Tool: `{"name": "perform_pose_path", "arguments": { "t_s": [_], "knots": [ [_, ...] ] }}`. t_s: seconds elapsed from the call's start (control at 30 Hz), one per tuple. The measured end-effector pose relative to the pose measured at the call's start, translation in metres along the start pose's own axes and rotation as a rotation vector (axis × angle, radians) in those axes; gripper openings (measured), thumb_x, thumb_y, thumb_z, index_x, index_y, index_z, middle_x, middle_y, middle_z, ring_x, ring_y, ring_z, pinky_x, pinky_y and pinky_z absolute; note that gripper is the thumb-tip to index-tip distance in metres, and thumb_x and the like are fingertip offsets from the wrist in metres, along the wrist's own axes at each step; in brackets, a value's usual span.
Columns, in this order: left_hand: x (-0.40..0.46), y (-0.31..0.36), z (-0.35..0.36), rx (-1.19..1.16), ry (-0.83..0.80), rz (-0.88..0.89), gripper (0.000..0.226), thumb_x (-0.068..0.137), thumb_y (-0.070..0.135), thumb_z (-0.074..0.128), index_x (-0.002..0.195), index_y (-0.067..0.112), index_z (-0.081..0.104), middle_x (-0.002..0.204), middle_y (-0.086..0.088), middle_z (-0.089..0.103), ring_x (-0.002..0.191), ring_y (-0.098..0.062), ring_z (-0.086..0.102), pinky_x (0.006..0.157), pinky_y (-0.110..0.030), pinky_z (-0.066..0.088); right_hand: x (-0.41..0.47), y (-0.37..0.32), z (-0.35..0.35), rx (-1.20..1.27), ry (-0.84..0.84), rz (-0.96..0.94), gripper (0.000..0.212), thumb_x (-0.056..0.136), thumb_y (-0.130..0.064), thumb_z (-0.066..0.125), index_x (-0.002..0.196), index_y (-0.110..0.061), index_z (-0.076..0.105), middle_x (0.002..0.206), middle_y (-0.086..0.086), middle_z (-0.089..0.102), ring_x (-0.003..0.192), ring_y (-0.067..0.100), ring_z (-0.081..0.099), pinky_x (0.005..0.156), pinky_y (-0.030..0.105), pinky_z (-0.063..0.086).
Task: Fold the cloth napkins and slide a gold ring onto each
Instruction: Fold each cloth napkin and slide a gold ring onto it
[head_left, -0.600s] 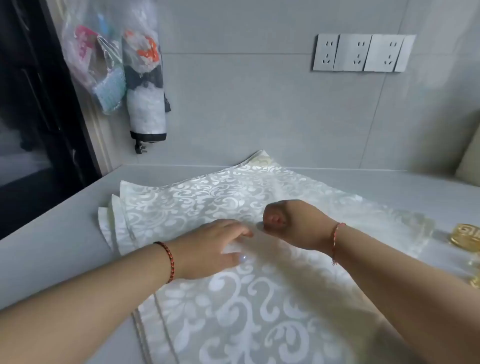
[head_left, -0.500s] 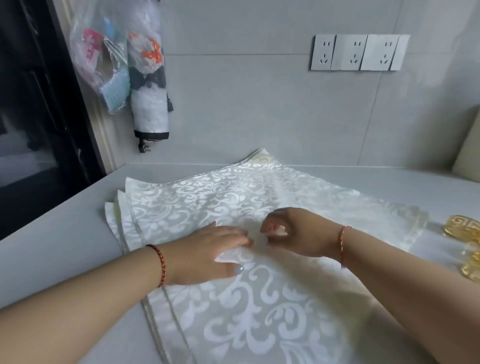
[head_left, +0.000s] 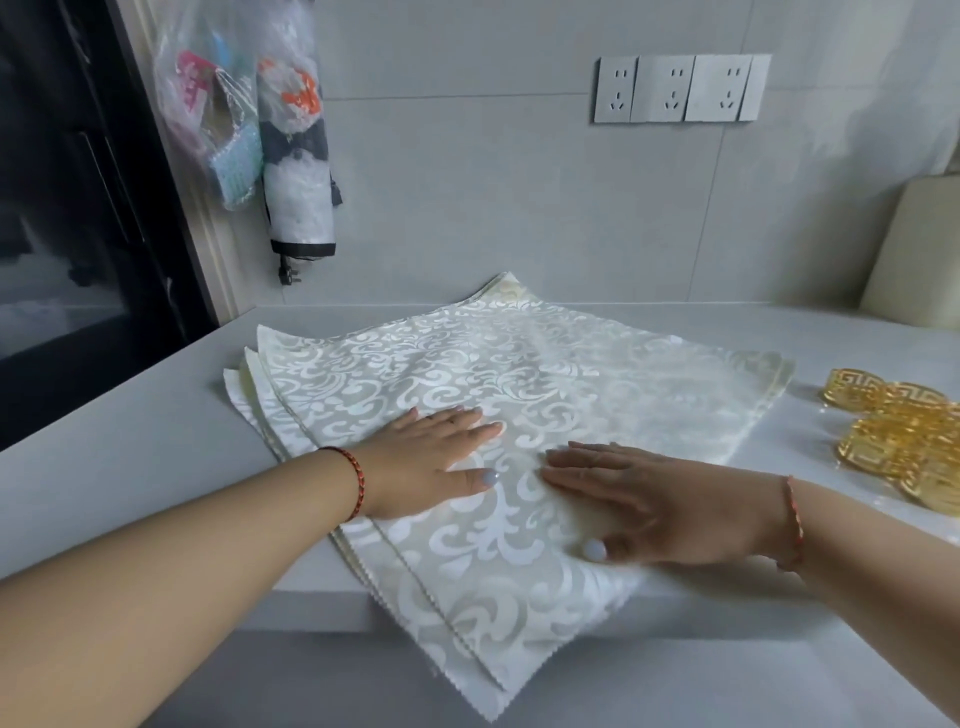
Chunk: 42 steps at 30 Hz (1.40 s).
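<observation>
Both palms down, fingers straight and together, grasping nothing: left hand (head_left: 423, 460) flat on the top napkin of the napkin stack (head_left: 498, 395), right hand (head_left: 660, 506) flat just beside it on the same cloth. Stack spread across the worktop (head_left: 130, 457), near corner hanging over the front edge; at least three layers visible at the left edges, exact count unclear. Gold rings (head_left: 904, 441) clustered at the right on the worktop, apart from the cloth; roughly four, overlapping, hard to count.

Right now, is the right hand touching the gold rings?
Apart. The head view shows the right hand flat on the napkin, bare counter before the gold rings.
</observation>
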<state>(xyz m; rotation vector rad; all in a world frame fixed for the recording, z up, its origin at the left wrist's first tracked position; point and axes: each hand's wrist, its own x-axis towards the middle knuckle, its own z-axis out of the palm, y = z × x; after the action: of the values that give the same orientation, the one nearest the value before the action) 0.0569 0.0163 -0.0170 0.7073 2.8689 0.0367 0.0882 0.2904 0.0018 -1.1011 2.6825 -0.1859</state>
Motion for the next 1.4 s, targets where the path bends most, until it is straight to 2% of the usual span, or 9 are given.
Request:
{"name": "perform_pose_path", "arguments": {
  "t_s": [0.17, 0.3, 0.43, 0.63, 0.83, 1.0, 1.07, 1.17, 1.4],
  "knots": [
    [-0.009, 0.011, 0.000, -0.086, 0.033, 0.031, 0.060, 0.095, 0.063, 0.019, 0.150, 0.046, 0.002, 0.158, 0.024, -0.006, 0.143, 0.006, -0.014, 0.119, -0.029, -0.010, -0.022, -0.010, 0.012, -0.055, 0.035, -0.116, 0.081, 0.084, -0.063, 0.053, 0.149, -0.044, 0.008, 0.155, -0.028, -0.005, 0.139, -0.012, -0.015, 0.116, 0.018, -0.009],
    [-0.028, 0.023, 0.000, -0.198, 0.038, 0.154, 0.063, 0.089, 0.065, 0.031, 0.148, 0.047, 0.016, 0.155, 0.030, 0.004, 0.141, 0.013, -0.006, 0.117, -0.021, -0.007, -0.026, -0.021, 0.017, 0.028, 0.242, -0.194, 0.065, 0.084, -0.054, 0.061, 0.143, -0.039, 0.036, 0.152, -0.021, 0.027, 0.140, -0.009, 0.015, 0.116, 0.019, 0.015],
    [-0.050, 0.021, 0.002, -0.322, 0.003, 0.285, 0.066, 0.083, 0.066, 0.054, 0.142, 0.055, 0.027, 0.150, 0.041, 0.011, 0.134, 0.024, -0.002, 0.108, -0.003, -0.008, -0.024, -0.032, 0.016, 0.062, 0.384, -0.234, 0.049, 0.080, -0.046, 0.070, 0.126, -0.029, 0.063, 0.132, -0.014, 0.057, 0.123, -0.004, 0.047, 0.104, 0.021, 0.037],
    [-0.059, 0.014, -0.001, -0.318, 0.035, 0.406, 0.080, 0.064, 0.037, 0.084, 0.132, 0.053, 0.044, 0.144, 0.039, 0.030, 0.138, 0.015, 0.017, 0.112, -0.005, 0.003, -0.021, -0.046, 0.020, -0.099, 0.417, -0.290, 0.045, 0.069, -0.039, 0.079, 0.112, -0.027, 0.070, 0.115, -0.013, 0.066, 0.104, 0.006, 0.062, 0.089, 0.025, 0.050],
    [-0.065, 0.015, -0.001, -0.528, 0.049, 0.308, 0.051, 0.077, 0.017, 0.071, 0.116, 0.049, 0.062, 0.130, 0.036, 0.052, 0.128, 0.015, 0.038, 0.105, -0.004, 0.027, -0.019, -0.043, 0.015, -0.035, 0.383, -0.311, 0.045, 0.074, -0.042, 0.074, 0.115, -0.025, 0.067, 0.117, -0.012, 0.064, 0.107, 0.009, 0.059, 0.091, 0.030, 0.047],
    [-0.060, 0.019, -0.007, -0.752, 0.331, 0.121, 0.026, 0.087, 0.005, 0.066, 0.081, 0.028, 0.077, 0.087, 0.007, 0.075, 0.085, -0.007, 0.069, 0.082, -0.024, 0.054, -0.018, -0.036, 0.012, 0.263, 0.471, -0.243, 0.029, 0.081, -0.037, 0.071, 0.105, -0.021, 0.068, 0.101, -0.011, 0.067, 0.093, 0.005, 0.062, 0.081, 0.024, 0.050],
    [-0.056, 0.019, -0.009, -0.860, 0.371, 0.082, 0.011, 0.086, 0.019, 0.070, 0.079, 0.024, 0.076, 0.081, 0.000, 0.074, 0.076, -0.013, 0.067, 0.073, -0.027, 0.053, -0.017, -0.032, 0.010, 0.358, 0.538, -0.134, 0.014, 0.086, -0.037, 0.065, 0.090, -0.024, 0.068, 0.085, -0.013, 0.066, 0.079, 0.006, 0.061, 0.073, 0.020, 0.048],
    [-0.054, 0.015, -0.009, -0.966, 0.344, 0.007, 0.023, 0.074, 0.044, 0.069, 0.075, 0.021, 0.073, 0.065, 0.003, 0.065, 0.058, -0.007, 0.052, 0.054, -0.017, 0.041, -0.014, -0.025, 0.009, 0.473, 0.574, 0.038, 0.029, 0.083, -0.045, 0.055, 0.070, -0.020, 0.063, 0.063, -0.012, 0.054, 0.059, 0.003, 0.046, 0.057, 0.015, 0.037],
    [-0.052, 0.011, -0.010, -1.025, 0.393, -0.136, 0.032, 0.074, 0.048, 0.064, 0.068, 0.017, 0.069, 0.046, 0.009, 0.029, 0.041, -0.005, 0.022, 0.039, -0.013, 0.022, -0.001, -0.021, 0.003, 0.754, 0.570, 0.224, 0.047, 0.090, -0.043, 0.052, 0.053, -0.017, 0.038, 0.052, -0.005, 0.029, 0.050, 0.010, 0.024, 0.047, 0.020, 0.020]
  ]
}}
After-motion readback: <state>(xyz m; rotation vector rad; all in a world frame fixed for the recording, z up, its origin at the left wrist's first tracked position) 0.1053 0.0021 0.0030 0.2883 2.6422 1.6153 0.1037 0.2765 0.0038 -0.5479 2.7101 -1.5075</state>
